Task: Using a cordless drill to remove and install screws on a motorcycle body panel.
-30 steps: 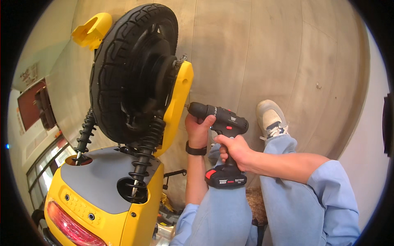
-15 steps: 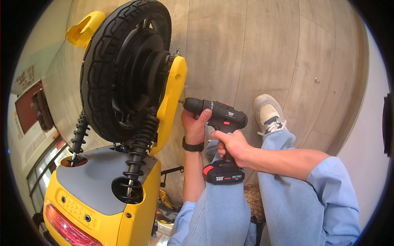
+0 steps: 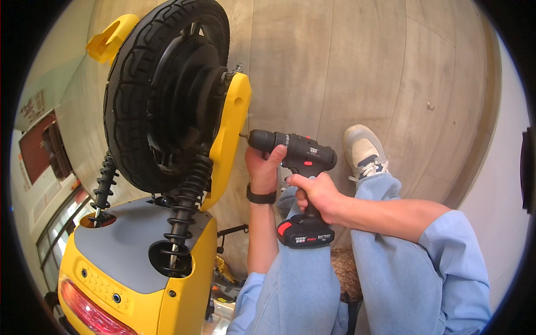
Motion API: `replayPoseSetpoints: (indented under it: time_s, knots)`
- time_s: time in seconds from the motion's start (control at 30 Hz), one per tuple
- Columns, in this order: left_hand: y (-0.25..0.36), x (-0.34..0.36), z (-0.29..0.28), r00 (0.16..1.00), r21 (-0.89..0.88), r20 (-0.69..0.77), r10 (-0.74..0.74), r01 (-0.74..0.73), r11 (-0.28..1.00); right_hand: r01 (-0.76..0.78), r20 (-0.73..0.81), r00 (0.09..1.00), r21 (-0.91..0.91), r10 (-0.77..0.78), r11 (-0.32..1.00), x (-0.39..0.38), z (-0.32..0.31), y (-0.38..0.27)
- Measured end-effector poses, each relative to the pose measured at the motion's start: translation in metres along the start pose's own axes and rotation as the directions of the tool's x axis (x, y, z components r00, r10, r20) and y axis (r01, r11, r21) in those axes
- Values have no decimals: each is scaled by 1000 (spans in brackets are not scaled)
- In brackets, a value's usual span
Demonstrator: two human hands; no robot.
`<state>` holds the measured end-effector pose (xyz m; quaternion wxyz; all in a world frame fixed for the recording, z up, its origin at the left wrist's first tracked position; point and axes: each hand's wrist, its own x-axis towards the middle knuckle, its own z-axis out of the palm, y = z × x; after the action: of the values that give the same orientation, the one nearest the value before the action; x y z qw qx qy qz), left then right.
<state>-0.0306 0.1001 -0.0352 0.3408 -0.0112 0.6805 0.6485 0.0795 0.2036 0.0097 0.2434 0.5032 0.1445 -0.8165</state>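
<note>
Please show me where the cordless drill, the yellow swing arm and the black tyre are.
cordless drill (image 3: pixel 304 152): head view, on its black body.
yellow swing arm (image 3: pixel 229 134): head view, mid-arm.
black tyre (image 3: pixel 125 95): head view, on the tread.

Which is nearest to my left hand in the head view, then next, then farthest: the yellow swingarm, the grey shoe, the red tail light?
From the left hand:
1. Yellow swingarm, just to its left.
2. Grey shoe, off to the right.
3. Red tail light, lower left corner.
</note>
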Motion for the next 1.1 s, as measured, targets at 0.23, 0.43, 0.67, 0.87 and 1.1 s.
replayPoseSetpoints:
  time_s: [0.23, 0.43, 0.67, 0.87, 1.1]
  knots:
    - [-2, 1, -2, 1000, -31, 20, -18, 18, 999, -5, 28, 1000, 32, 4, 999, 1, -2, 1]
    - [-3, 1, 1, 999, -64, 33, -19, 21, 998, 29, 12, 999, 20, -29, 999, 3, -6, 1]
    - [-4, 0, 2, 999, -52, 34, -21, 23, 998, 24, 11, 1000, 16, -24, 1000, 2, -9, 0]
    - [-6, 1, 3, 999, -59, 37, -24, 26, 998, 9, 24, 1000, 23, -10, 1000, -1, -11, -3]
    - [-7, 2, -3, 997, -26, 80, 5, -3, 1000, 24, 19, 1000, -8, -23, 1000, 1, -12, -4]
